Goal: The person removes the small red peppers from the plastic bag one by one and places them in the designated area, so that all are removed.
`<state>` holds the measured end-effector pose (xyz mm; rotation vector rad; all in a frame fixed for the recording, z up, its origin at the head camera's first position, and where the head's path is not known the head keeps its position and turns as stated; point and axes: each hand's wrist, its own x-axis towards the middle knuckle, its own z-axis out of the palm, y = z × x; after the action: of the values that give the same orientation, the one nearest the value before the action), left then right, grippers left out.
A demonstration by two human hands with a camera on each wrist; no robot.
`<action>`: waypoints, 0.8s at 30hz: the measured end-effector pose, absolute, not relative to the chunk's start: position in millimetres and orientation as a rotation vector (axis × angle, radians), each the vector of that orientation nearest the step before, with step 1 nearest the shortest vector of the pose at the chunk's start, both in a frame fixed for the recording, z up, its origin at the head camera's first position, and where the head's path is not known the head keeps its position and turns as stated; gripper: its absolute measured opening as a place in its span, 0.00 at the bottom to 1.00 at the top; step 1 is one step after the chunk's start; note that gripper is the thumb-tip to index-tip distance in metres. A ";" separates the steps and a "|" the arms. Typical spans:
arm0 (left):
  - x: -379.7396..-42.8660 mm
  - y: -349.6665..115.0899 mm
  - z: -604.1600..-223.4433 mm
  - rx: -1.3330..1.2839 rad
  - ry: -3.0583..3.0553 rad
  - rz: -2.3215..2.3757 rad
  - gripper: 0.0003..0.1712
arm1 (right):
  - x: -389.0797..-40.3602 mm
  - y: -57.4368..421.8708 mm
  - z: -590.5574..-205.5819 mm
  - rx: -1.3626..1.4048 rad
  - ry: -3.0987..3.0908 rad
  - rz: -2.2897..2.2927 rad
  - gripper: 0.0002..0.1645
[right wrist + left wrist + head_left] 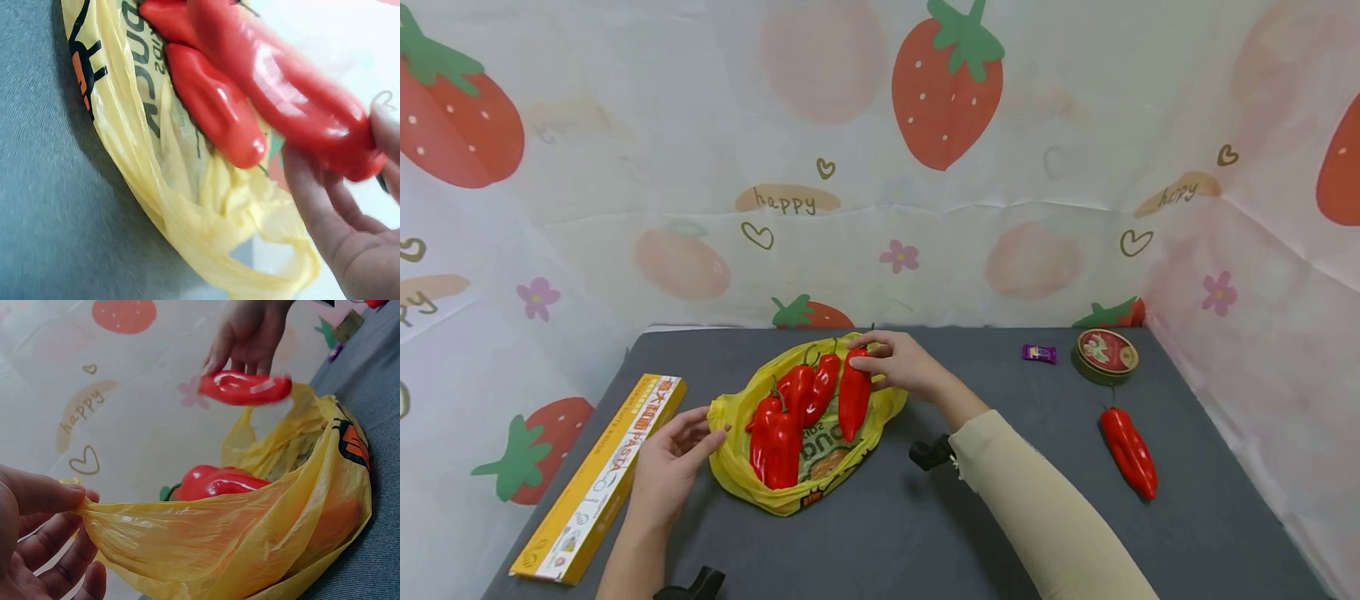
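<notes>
A yellow plastic bag (737, 487) lies with its mouth spread wide on the table, and several red peppers (784, 450) are inside it. My left hand (672, 462) pinches the bag's left rim between thumb and fingers; the left wrist view shows the film (187, 531) drawn taut from that grip. Over the right part of the bag, my right hand (895, 362) holds one red pepper (854, 396) near its stem end. In the right wrist view this held pepper (294, 94) is above another pepper (215, 103) lying in the bag.
A yellow-and-white pasta box (598, 475) lies along the table's left side. Toward the right are a small purple packet (1040, 354), a round red-lidded tin (1105, 354) and a single red pepper (1129, 454). A strawberry-print sheet (880, 275) hangs behind the grey table (910, 542).
</notes>
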<state>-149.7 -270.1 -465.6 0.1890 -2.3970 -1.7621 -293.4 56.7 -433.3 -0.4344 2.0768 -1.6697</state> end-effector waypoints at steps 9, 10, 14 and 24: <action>-150.9 -270.7 -469.6 0.158 -2.338 -1.810 0.28 | -287.1 92.3 -424.6 -0.414 2.096 -1.754 0.22; -150.8 -270.6 -469.8 0.156 -2.336 -1.813 0.28 | -286.4 97.2 -424.1 -0.419 2.102 -1.755 0.23; -151.0 -270.3 -470.5 0.142 -2.340 -1.807 0.28 | -283.1 117.4 -423.2 -0.430 2.147 -1.732 0.23; -151.9 -269.7 -470.0 0.128 -2.352 -1.796 0.27 | -270.6 169.6 -427.1 -0.383 2.310 -1.761 0.29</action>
<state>-151.9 -269.7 -470.0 0.1277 -2.3516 -1.7962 -270.6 169.6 -427.1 -0.3829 2.3095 -1.7614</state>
